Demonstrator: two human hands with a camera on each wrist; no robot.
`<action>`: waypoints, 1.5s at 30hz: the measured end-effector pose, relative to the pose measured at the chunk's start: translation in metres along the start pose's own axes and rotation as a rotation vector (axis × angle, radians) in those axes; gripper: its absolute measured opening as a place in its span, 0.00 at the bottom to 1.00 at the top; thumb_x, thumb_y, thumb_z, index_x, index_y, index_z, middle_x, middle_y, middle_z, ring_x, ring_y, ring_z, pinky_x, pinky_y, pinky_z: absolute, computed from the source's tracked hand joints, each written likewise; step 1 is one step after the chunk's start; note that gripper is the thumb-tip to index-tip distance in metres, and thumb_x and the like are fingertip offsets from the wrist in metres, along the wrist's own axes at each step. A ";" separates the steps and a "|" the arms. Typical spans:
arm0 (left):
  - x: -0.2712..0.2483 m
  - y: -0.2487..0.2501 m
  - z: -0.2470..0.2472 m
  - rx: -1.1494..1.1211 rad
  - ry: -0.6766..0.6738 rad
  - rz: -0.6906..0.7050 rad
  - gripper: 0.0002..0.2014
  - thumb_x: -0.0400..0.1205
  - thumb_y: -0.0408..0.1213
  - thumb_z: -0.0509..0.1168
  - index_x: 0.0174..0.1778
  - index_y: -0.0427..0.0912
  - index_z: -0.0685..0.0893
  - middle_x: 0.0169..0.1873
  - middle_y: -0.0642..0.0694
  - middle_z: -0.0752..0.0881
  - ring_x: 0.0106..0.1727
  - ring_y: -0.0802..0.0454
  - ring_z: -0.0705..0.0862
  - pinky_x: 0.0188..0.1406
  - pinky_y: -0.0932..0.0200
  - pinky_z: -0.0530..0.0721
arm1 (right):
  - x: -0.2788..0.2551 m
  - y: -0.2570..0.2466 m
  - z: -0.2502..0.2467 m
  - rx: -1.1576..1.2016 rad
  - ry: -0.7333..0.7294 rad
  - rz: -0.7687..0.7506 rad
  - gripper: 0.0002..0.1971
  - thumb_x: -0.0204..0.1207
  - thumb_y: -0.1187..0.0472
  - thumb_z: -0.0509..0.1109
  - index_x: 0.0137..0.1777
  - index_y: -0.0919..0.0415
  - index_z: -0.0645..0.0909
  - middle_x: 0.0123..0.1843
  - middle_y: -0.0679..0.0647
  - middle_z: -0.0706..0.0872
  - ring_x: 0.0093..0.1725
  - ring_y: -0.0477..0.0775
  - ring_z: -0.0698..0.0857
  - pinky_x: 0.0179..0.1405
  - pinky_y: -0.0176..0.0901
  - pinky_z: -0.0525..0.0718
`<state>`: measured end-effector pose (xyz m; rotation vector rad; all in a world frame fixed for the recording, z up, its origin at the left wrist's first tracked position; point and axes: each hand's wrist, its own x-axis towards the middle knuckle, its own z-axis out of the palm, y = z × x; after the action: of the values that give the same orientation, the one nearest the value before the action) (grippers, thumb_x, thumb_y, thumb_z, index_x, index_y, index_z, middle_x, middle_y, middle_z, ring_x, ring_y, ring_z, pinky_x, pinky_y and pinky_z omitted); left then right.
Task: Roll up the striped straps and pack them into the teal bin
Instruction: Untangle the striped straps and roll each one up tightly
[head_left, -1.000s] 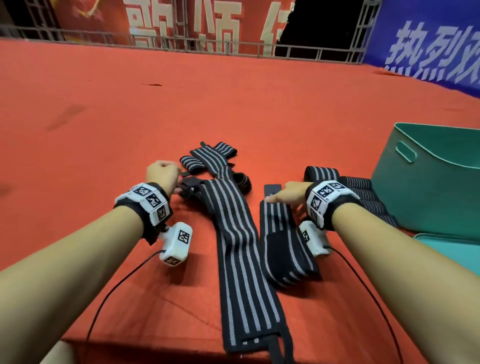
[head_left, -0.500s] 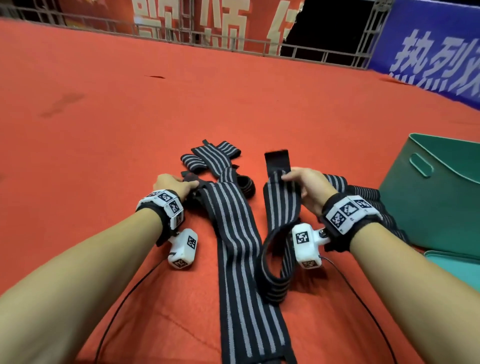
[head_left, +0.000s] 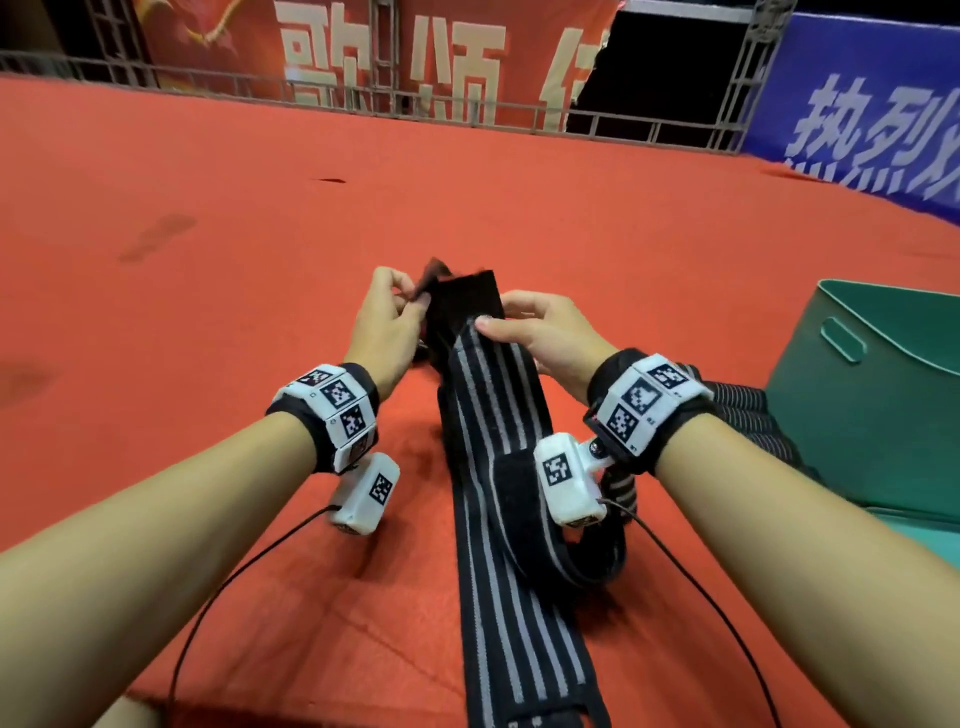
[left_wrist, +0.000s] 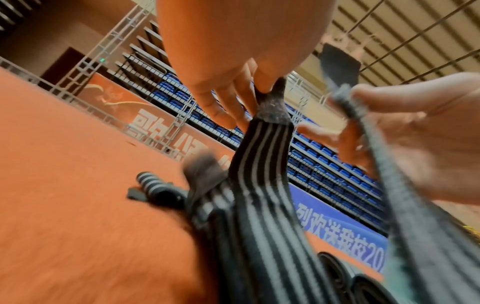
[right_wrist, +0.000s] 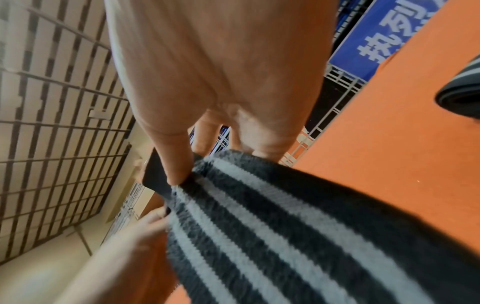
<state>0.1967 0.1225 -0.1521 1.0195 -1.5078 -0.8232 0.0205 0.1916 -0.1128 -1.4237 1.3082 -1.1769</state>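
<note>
Your left hand (head_left: 382, 317) pinches a black tab while your right hand (head_left: 540, 332), thumb on top and fingers beneath, clamps the black end of the strap (head_left: 498, 415), lifted above the red floor (head_left: 260, 234). You look ready to begin rolling: fold that end tightly toward you. The bin (head_left: 872, 395) waits near right.

Black strap (head_left: 493, 395) with grey stripes, its plain black end lifted at 12 o'clock, its length trailing toward 6 o'clock. Teal bin (head_left: 883, 395), open-topped with a slot handle, at 3 o'clock.
</note>
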 end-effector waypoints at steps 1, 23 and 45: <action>-0.001 0.011 0.000 -0.017 -0.019 0.023 0.10 0.88 0.27 0.59 0.48 0.47 0.69 0.30 0.48 0.75 0.23 0.57 0.74 0.24 0.59 0.73 | 0.000 -0.001 0.003 -0.034 0.024 -0.030 0.06 0.80 0.67 0.77 0.55 0.64 0.89 0.50 0.57 0.90 0.50 0.54 0.89 0.56 0.50 0.86; -0.017 0.112 0.019 -0.396 -0.077 0.088 0.11 0.83 0.36 0.74 0.57 0.33 0.91 0.50 0.40 0.94 0.48 0.51 0.91 0.56 0.51 0.90 | -0.034 -0.062 -0.022 0.430 0.051 -0.047 0.07 0.82 0.68 0.73 0.58 0.64 0.88 0.49 0.57 0.93 0.47 0.52 0.93 0.46 0.44 0.91; -0.014 0.146 0.026 -0.520 -0.036 0.054 0.05 0.85 0.28 0.68 0.52 0.40 0.89 0.53 0.38 0.93 0.57 0.39 0.92 0.63 0.39 0.88 | -0.054 -0.075 -0.046 -0.165 -0.011 -0.128 0.16 0.83 0.57 0.75 0.67 0.62 0.86 0.61 0.60 0.92 0.55 0.60 0.93 0.33 0.42 0.90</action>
<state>0.1472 0.1915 -0.0302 0.5771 -1.2472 -1.1238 -0.0103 0.2524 -0.0357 -1.6514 1.3484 -1.1638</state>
